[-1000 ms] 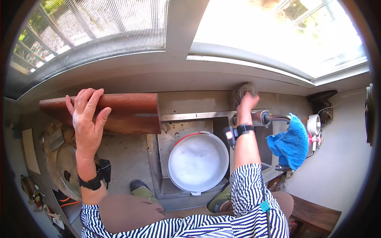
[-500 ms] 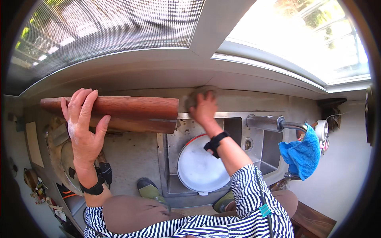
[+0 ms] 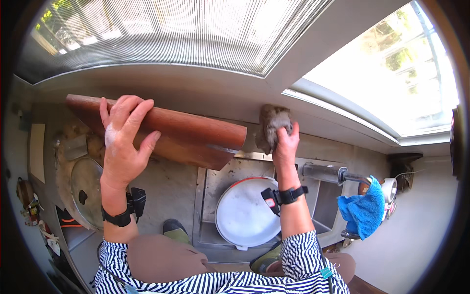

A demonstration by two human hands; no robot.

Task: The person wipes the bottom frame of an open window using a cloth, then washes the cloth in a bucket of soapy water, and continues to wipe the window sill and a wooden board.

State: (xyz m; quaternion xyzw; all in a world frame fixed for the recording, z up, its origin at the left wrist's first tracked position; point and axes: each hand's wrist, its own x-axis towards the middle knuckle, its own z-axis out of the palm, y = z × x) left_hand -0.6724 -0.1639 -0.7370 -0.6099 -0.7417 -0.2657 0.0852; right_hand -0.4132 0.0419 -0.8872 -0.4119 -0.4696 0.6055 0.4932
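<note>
My left hand grips the upper edge of a reddish-brown wooden board and holds it tilted up against the wall under the window. My right hand is closed on a grey-brown rag pressed to the wall just right of the board's end. Both wrists wear black bands. Below the right forearm a round white pan with a red rim sits in the steel sink.
A metal faucet sticks out right of the sink, with a blue cloth hanging beside it. A glass pot lid lies on the counter at the left. Bright windows fill the top.
My right hand with the rag has swept left along the wall from above the faucet to the board's end. The view has tilted upward. My left hand stays on the board.
</note>
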